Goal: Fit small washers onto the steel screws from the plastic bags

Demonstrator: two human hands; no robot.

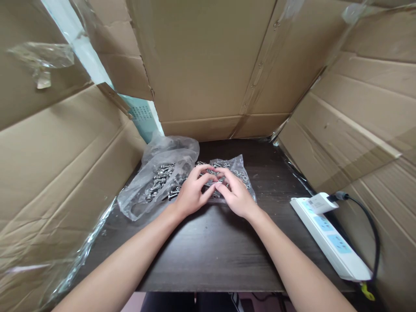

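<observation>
My left hand and my right hand meet at the fingertips over the middle of the table. The fingers of both are curled into a pinch around something small that I cannot make out. Under and behind them lies a flat clear plastic bag with metal nuts and bolts on it. Close to the left hand, a larger crumpled plastic bag holds a heap of metal bolts. A few loose bolts lie between that bag and my left hand, partly covered.
Cardboard walls enclose the dark table at the back and both sides. At the right stands a white power strip with a white plug adapter and a black cable. Clear tape hangs on the left wall.
</observation>
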